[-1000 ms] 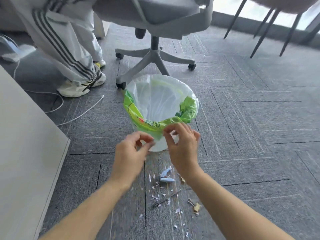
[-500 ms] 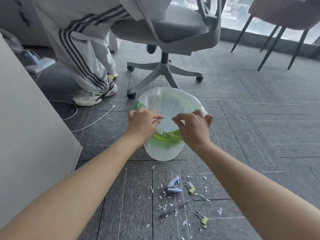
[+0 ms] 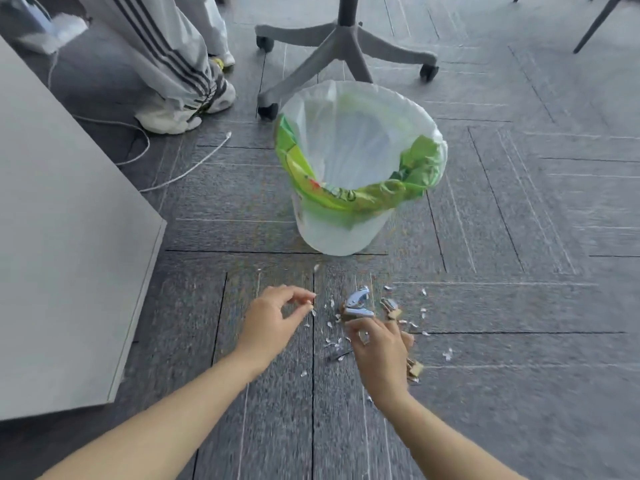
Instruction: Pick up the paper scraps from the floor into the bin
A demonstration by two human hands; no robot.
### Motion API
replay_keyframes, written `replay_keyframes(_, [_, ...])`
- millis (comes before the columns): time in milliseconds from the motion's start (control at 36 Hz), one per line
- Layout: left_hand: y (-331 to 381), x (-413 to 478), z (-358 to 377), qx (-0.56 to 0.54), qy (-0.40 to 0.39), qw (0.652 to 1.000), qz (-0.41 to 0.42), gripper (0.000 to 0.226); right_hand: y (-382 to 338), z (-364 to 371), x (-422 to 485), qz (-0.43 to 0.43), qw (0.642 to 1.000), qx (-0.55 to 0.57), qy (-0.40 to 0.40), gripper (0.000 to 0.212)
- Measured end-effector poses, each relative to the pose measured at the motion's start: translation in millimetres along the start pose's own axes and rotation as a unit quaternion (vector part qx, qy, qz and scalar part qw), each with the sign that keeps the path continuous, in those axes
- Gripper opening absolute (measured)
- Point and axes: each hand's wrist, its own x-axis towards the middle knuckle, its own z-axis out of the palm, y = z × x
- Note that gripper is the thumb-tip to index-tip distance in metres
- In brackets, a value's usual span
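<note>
Bin (image 3: 341, 237) is sitting just far of the paper scraps (image 3: 329, 325) on the floor (image 3: 519, 323), keeping drops short. Left hand (image 3: 277, 317) is pinching thumb and forefinger nearly closed over one; right hand (image 3: 379, 344) is curling fingers (image 3: 367, 326) down into the pile. Can't tell if either is holding any.

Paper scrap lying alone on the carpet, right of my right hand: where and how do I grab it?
Pinch the paper scrap across its width between thumb and forefinger, coming straight down: it is small, lies flat on the carpet, nothing crowding it. The right hand is nearest.
</note>
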Motion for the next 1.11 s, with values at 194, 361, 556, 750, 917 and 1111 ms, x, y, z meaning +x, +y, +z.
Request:
replay_keyframes(194, [-41.2,20.8,37.4,0.109,-0.062,0.991,-0.046,0.017,2.1,9.4,-3.6,0.015,0.989,-0.117,-0.088,0.02])
replay_keyframes(361, [-54.6,34.8,57.7,0.151,-0.068,0.985,-0.041,0.032,5.3,20.4,0.3,0.013,0.983,-0.148,-0.112,0.019])
replay_keyframes(556, [-60.3,41.9,63.6,0.183,-0.083,0.979,-0.031,0.019,10.8,28.9,4.1,0.015,0.981,-0.161,-0.11,0.013])
replay_keyframes(750, [-65.0,43.2,64.9,0.176,-0.089,0.98,-0.023,0.009,7.5,30.9,7.5,0.035,0.978,-0.162,-0.13,0.017])
replay_keyframes(917, [-63.7,42.6,63.4,0.184,-0.102,0.978,0.003,0.005,6.7,32.5,8.3,0.035,0.976,-0.165,-0.136,0.014])
replay_keyframes(1111, [-56.3,9.5,66.5,0.135,-0.148,0.98,0.017,0.004,9.9,36.9,5.8,0.016,0.974,-0.181,-0.132,0.007])
